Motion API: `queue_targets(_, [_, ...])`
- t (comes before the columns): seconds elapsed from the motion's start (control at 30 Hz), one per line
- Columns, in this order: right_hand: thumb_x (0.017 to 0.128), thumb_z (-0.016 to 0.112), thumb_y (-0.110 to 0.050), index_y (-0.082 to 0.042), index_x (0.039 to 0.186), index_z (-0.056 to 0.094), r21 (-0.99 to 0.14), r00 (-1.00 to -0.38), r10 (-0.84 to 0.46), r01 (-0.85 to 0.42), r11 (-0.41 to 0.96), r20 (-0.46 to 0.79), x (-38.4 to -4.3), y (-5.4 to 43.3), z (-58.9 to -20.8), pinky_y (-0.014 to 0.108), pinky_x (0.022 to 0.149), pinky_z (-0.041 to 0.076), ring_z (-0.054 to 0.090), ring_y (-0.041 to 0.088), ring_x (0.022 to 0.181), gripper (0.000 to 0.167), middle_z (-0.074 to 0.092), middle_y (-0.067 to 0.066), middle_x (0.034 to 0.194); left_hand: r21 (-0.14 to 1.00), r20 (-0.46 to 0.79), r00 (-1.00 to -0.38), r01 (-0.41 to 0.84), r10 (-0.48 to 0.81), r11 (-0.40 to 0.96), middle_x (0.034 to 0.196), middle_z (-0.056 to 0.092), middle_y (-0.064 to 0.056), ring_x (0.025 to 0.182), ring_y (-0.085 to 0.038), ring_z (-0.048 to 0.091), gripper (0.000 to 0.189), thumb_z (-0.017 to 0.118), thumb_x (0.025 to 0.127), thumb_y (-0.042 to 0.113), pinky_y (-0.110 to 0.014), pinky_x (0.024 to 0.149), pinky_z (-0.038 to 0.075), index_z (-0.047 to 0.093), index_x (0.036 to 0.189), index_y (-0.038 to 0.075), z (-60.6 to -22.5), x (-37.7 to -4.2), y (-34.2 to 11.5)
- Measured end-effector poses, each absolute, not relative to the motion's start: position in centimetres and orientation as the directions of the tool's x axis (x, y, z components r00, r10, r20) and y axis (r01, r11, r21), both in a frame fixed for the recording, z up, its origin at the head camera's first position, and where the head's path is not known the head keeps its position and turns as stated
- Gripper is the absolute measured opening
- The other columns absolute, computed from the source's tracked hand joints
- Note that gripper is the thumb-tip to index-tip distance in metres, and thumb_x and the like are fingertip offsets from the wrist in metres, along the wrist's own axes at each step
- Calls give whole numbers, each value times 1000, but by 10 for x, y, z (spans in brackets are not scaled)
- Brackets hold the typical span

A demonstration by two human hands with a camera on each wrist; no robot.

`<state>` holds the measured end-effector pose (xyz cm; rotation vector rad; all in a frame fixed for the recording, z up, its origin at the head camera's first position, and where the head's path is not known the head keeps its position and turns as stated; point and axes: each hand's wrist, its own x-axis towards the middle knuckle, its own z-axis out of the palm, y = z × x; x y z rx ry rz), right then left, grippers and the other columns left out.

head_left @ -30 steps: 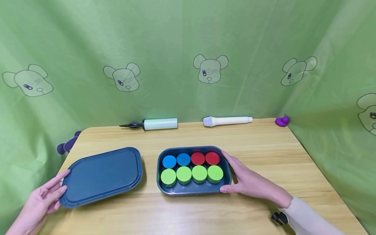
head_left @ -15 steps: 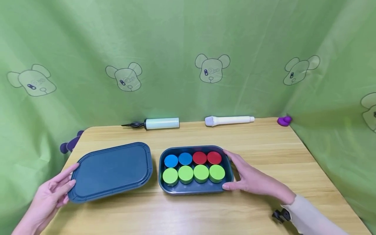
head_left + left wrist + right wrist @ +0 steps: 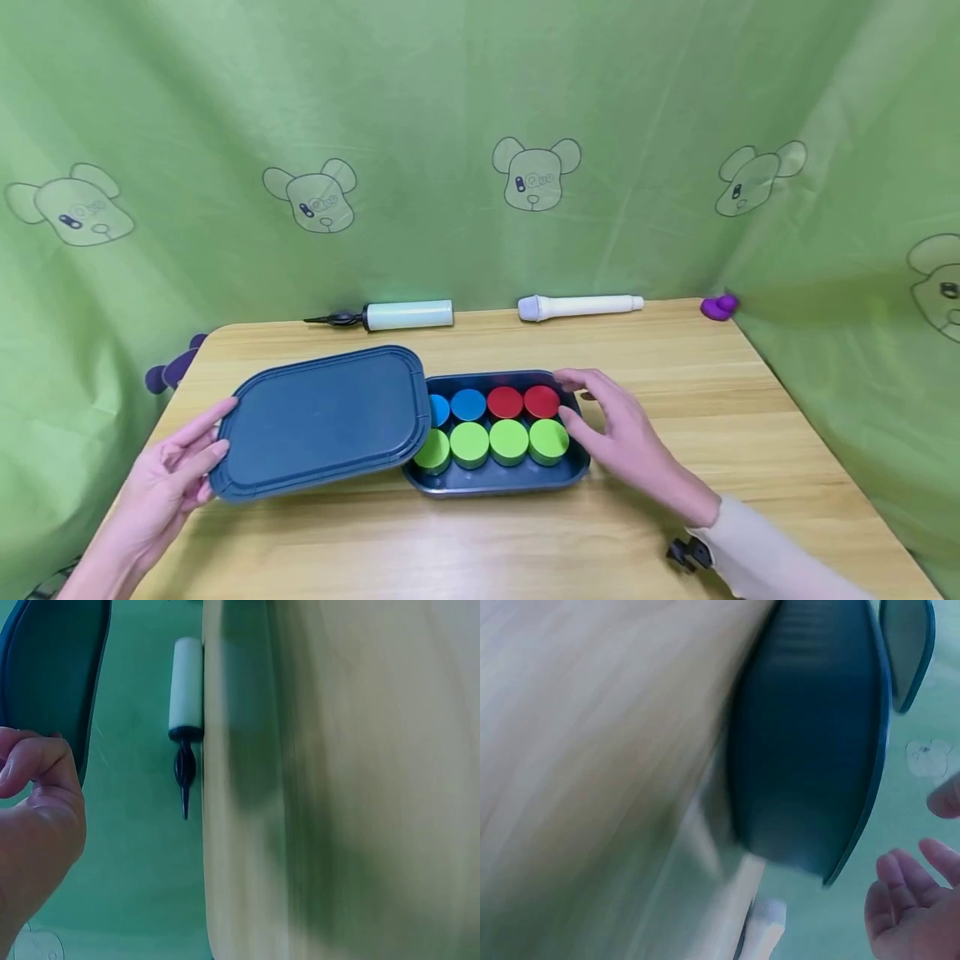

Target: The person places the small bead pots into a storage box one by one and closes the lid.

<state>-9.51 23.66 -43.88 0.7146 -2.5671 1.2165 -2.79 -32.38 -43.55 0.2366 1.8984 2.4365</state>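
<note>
A dark blue rectangular lid is pinched at its left end between the thumb and fingers of my left hand. It hangs tilted above the table, its right end over the left edge of a matching open box. Inside the box are two blue round-topped pieces, two red ones and a row of several light green ones; the lid partly covers the leftmost. My right hand hovers by the box's right end, fingers loosely bent and parted, with nothing held. In the right wrist view the box wall stands apart from the fingers.
Along the back edge of the wooden table lie a hand pump and a white toy microphone. A small purple object sits at the back right corner. Green curtain surrounds the back and sides.
My left hand has carried the lid rightward and slightly up, from beside the box to over its left edge. My right hand has let go of the box's right end and lifted slightly.
</note>
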Motion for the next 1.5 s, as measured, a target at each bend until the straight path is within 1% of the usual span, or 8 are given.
queue_targets(0.13, [108,70,-8,-11,146,64,-782,-886,-320,-452,429,337,-92,218,-434,29,84,59,72,23,99,39,77,7,118,956,110,-984,65,143,-288,94,59,8,55,-18,20,57,45,111,-14,-33,47,13,55,162,11,-436,-33,-311])
queue_targets(0.27, [111,65,-10,-11,148,61,-874,-906,-342,-362,325,248,-90,201,-429,32,75,61,74,33,85,37,78,14,104,951,104,-985,58,139,-304,97,60,7,56,-14,26,56,47,111,-13,-32,47,14,56,162,11,-437,-36,-299])
queue_targets(0.47, [113,63,-14,-17,163,46,-915,-888,-389,-345,207,246,-91,178,-428,40,89,62,75,40,98,53,76,17,118,959,90,-983,43,157,-282,97,60,7,54,-10,28,54,51,111,-9,-29,47,18,55,162,10,-433,-44,-277])
queue_targets(0.57, [113,63,-15,-23,169,35,-923,-885,-391,-341,175,253,-91,170,-428,44,90,62,75,36,104,63,74,14,125,963,86,-982,40,167,-266,98,61,6,53,-3,38,53,53,112,-7,-28,47,18,54,162,9,-432,-49,-267])
queue_targets(0.67, [113,62,-14,-21,170,32,-927,-889,-378,-339,160,260,-91,164,-430,43,86,63,73,30,106,65,73,12,126,965,75,-981,25,180,-263,103,64,4,56,0,49,54,55,112,-5,-27,47,20,52,164,8,-432,-53,-258])
queue_targets(0.93, [113,62,-14,-13,165,45,-913,-895,-340,-364,184,289,-90,164,-431,26,87,56,68,26,104,55,71,8,120,965,69,-978,16,196,-261,106,66,1,58,-3,53,54,57,112,-2,-27,47,20,50,165,9,-429,-59,-240])
queue_targets(1.17, [112,62,-10,-13,155,59,-899,-910,-313,-355,257,270,-89,173,-433,25,80,51,59,27,93,43,60,9,111,971,66,-976,14,209,-239,102,62,1,58,-3,53,56,59,111,-1,-21,46,26,48,165,8,-429,-65,-225])
queue_targets(1.5, [107,56,5,-9,152,60,-931,-941,-267,-274,239,209,-88,187,-436,23,77,50,55,24,89,47,57,13,106,973,22,-964,-40,264,-228,111,66,1,61,-4,53,55,60,112,3,-20,50,30,49,165,12,-434,-68,-212])
